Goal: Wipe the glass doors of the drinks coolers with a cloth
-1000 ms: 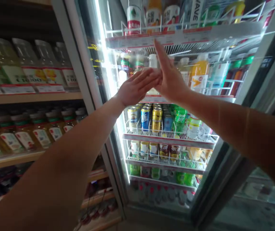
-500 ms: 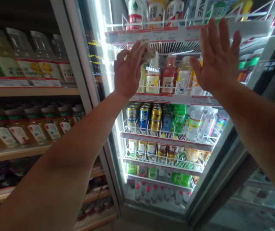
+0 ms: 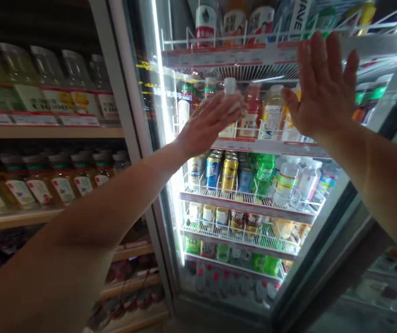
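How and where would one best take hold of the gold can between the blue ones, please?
Probably around its upper body, from the front, once the glass door is open: the gold can stands upright, with blue cans close on both sides and cans behind.

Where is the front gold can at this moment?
Near the head view's middle, the gold can stands below the left hand, just right of the blue can.
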Tool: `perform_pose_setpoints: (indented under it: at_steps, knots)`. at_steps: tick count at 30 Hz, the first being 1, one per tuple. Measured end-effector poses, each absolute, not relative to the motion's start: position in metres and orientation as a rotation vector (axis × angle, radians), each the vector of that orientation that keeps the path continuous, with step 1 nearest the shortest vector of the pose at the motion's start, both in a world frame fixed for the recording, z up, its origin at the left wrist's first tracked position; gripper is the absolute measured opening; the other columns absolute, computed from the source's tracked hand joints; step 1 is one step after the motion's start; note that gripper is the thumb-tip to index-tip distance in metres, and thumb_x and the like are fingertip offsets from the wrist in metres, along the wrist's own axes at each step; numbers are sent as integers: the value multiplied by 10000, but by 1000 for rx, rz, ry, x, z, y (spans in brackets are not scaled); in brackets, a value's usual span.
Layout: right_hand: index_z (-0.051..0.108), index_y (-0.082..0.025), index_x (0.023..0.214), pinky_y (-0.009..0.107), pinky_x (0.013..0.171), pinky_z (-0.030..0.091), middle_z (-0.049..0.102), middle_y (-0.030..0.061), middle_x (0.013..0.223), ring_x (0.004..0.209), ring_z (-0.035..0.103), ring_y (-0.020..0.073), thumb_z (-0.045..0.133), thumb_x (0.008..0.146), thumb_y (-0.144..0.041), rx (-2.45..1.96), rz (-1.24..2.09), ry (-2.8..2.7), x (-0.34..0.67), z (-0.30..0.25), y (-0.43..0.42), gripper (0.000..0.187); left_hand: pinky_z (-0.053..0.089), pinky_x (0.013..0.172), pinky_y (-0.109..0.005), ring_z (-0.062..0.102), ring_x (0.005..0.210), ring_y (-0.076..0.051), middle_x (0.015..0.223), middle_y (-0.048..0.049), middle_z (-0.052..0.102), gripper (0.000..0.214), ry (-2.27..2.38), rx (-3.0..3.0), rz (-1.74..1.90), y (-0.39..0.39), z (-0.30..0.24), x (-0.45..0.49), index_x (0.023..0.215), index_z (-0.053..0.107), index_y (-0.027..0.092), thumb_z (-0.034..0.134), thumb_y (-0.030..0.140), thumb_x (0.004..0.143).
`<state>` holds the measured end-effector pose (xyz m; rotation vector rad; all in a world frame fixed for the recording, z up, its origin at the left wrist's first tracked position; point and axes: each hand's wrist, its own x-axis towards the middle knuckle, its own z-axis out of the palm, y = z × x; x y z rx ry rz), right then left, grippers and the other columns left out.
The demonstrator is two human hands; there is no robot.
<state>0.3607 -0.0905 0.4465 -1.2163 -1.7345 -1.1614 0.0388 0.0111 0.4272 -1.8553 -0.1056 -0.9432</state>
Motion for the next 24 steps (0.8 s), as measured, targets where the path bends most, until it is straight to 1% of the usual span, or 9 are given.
perform_pose_setpoints:
  at_steps: [2,6,9,11,13,16,19,21,24]
  knots:
    - [55,-213,1768,675,1335,28,25,73,1822,1688,-6,323,236,1091,-647,-1208,-1167,-1734,360,447,-90,824,357,1322,-564,187,1670,-257,1756,-61,353,524,-83,-1926,-850,13,430,42,1680,350,225,178,177,1188]
    - [94,-172,1764,686,1334,26,23,97,1819,1687,10,332,356,1062,-537,-1281,-1164,-1704,360,448,-87,833,235,1382,-601,205,1664,-223,1798,-3,247,543,-53,-1842,-1097,32,468,41,1718,243,268,73,319,1205]
    - [94,-173,1765,680,1338,31,35,97,1819,1687,11,333,388,1048,-472,-1247,-1180,-1712,361,447,-87,831,203,1392,-587,183,1670,-214,1790,14,271,537,-150,-1873,-1225,35,462,45,1703,309,295,114,371,1208]
    - [78,-207,1768,656,1347,34,45,79,1821,1689,5,307,350,1072,-454,-1174,-1199,-1730,361,447,-89,787,244,1370,-611,182,1672,-236,1758,-13,353,536,-211,-1995,-1110,27,443,48,1673,396,277,144,354,1207]
    - [80,-197,1767,673,1340,21,35,87,1821,1687,5,328,388,1055,-443,-1209,-1180,-1735,360,448,-90,814,283,1349,-638,200,1668,-250,1719,-18,427,529,-224,-2118,-931,18,434,45,1644,452,266,168,359,1207]
    - [102,-158,1764,691,1333,14,24,105,1818,1684,15,359,432,1032,-461,-1275,-1158,-1725,359,448,-91,857,236,1383,-604,200,1666,-211,1748,33,367,503,-179,-2126,-873,19,451,34,1651,419,293,208,399,1207]
    - [82,-204,1769,656,1346,24,42,76,1821,1690,3,309,307,1090,-528,-1174,-1176,-1731,360,446,-91,785,168,1414,-553,159,1664,-159,1788,48,251,497,-197,-1938,-1058,26,467,29,1682,329,271,185,352,1213]
    - [74,-229,1770,666,1342,28,49,69,1821,1690,1,300,266,1102,-555,-1142,-1172,-1732,361,444,-90,768,210,1400,-564,136,1671,-168,1793,8,248,506,-190,-1872,-1088,23,459,33,1685,327,231,162,291,1210]
    - [81,-229,1769,675,1339,33,54,72,1819,1690,6,297,273,1102,-546,-1143,-1180,-1722,362,443,-88,762,326,1354,-560,167,1673,-201,1766,-17,334,526,-63,-1974,-809,11,440,40,1666,394,229,155,229,1198]
